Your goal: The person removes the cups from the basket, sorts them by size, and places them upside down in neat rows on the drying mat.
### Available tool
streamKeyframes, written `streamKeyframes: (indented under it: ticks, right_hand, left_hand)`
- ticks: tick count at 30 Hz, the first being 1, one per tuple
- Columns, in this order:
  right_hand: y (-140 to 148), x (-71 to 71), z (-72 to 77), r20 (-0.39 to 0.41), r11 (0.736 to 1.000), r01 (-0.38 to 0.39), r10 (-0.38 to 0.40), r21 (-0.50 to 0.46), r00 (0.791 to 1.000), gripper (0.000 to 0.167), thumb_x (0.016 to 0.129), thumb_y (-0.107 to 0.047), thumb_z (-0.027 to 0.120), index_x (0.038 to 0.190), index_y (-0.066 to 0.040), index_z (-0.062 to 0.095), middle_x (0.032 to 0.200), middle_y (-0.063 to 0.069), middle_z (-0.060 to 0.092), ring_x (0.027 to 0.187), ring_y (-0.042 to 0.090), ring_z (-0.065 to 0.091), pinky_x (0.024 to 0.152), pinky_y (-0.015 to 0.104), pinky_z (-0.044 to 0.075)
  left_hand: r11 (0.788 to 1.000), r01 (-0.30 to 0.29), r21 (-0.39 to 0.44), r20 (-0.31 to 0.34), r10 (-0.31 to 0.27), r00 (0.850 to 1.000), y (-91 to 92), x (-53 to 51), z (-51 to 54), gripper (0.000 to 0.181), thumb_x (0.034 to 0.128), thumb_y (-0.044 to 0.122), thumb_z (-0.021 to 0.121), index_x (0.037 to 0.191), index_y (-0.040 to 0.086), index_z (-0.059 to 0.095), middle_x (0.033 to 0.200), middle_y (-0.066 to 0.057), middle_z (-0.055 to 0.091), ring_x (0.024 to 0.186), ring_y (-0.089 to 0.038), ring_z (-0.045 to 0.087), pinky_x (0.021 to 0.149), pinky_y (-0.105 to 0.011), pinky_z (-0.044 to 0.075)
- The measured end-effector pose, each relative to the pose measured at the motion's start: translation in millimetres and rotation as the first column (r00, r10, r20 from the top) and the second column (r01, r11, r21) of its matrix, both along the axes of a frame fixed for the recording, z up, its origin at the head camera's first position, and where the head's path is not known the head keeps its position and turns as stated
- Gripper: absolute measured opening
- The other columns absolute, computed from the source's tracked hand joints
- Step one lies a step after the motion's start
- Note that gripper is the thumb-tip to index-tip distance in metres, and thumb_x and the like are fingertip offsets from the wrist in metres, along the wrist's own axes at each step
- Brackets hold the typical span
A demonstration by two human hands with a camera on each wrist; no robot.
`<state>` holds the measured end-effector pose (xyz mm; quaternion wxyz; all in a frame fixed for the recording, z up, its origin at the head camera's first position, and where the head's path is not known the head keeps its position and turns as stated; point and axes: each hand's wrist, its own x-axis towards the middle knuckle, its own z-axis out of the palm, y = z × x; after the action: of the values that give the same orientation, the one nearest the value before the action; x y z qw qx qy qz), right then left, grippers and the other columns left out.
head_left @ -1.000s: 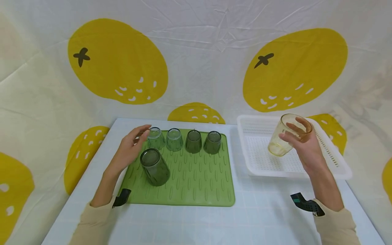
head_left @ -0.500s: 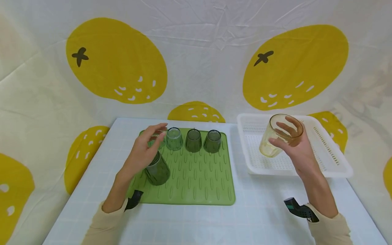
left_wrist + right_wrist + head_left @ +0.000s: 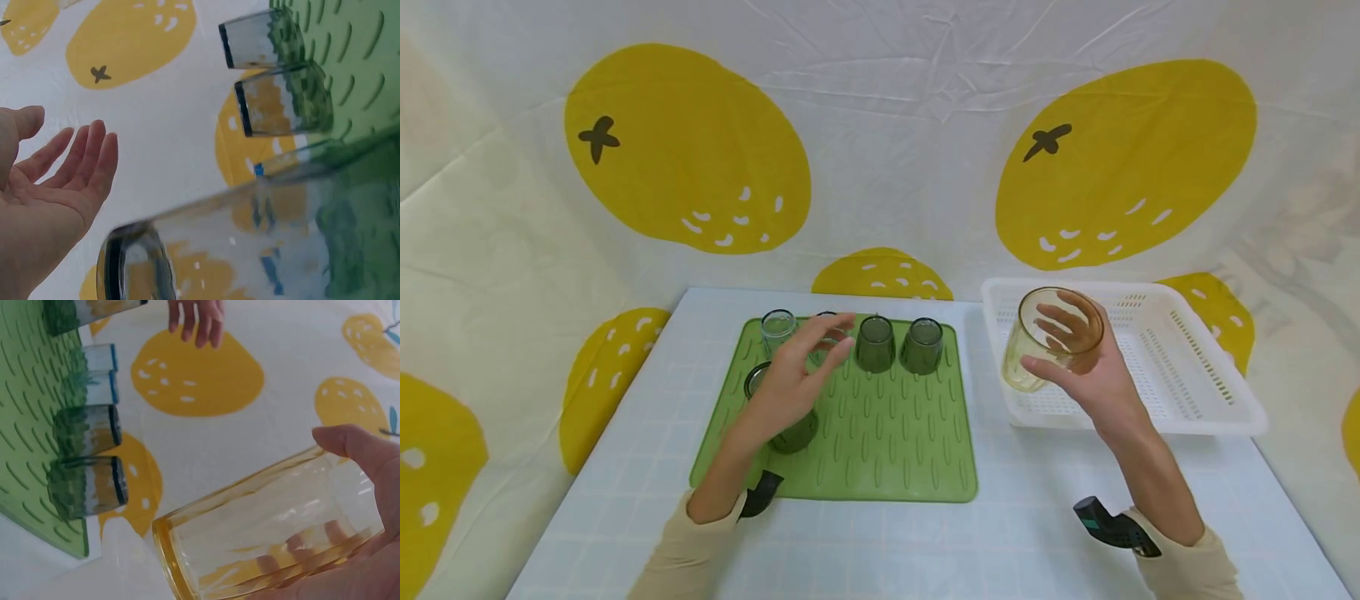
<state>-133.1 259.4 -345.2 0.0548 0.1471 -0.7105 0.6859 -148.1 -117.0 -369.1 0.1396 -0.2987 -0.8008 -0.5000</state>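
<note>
My right hand (image 3: 1101,379) grips a tall yellow glass (image 3: 1022,346) around its side, tilted above the left part of the white basket (image 3: 1213,423). In the right wrist view, thumb and fingers wrap the yellow glass (image 3: 250,519). My left hand (image 3: 786,387) hovers over the green mat (image 3: 887,454) with fingers loosely bent and nothing held. Below it stands a tall dark glass (image 3: 793,435), partly hidden by the hand. Along the mat's back edge stand two small clear glasses (image 3: 778,329), one partly covered by the left fingers, and two small dark glasses (image 3: 875,346).
The perforated basket stands right of the mat on a pale checked tablecloth (image 3: 880,550). A white cloth (image 3: 902,167) printed with large yellow fruit hangs behind the table. Black cameras (image 3: 1116,527) sit on both wrists.
My left hand has moved right across the mat, from beside the clear glasses to over the tall dark glass. My right hand has carried the yellow glass left over the basket.
</note>
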Motion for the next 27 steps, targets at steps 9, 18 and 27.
streamKeyframes:
  ticks: [9,18,27]
  right_hand:
    - [-21.1,0.9,-6.4,-0.012,0.997,-0.059,0.06,0.051,0.998,0.088,0.087,0.015,0.073,0.157,-0.019,0.032,0.152,0.01,0.047,0.139,0.02,0.046,0.113,0.022,0.036]
    - [-41.7,1.0,-13.9,-0.003,0.989,-0.121,0.122,0.088,0.993,0.093,0.083,0.013,0.077,0.158,-0.02,0.032,0.154,0.015,0.044,0.142,0.024,0.043,0.116,0.025,0.033]
    - [-60.1,0.6,-21.4,0.028,0.974,-0.173,0.171,0.149,0.985,0.096,0.084,0.005,0.081,0.159,-0.021,0.028,0.156,0.007,0.042,0.145,0.023,0.039,0.118,0.03,0.032]
  left_hand:
    - [0.995,0.095,0.033,0.031,-0.096,0.995,26.1,1.1,-9.2,0.046,0.101,0.006,0.066,0.145,0.007,0.055,0.131,-0.006,0.061,0.114,-0.02,0.062,0.096,-0.037,0.053]
    - [0.985,0.168,0.045,0.043,-0.17,0.985,49.1,0.0,-19.3,0.064,0.0927,0.009,0.078,0.15,0.008,0.05,0.139,-0.006,0.056,0.122,-0.02,0.057,0.103,-0.044,0.051]
    - [0.978,0.207,-0.012,0.069,-0.205,0.976,65.6,3.4,-24.2,0.092,0.0853,0.016,0.087,0.16,0.011,0.033,0.149,-0.007,0.048,0.136,-0.021,0.046,0.112,-0.043,0.042]
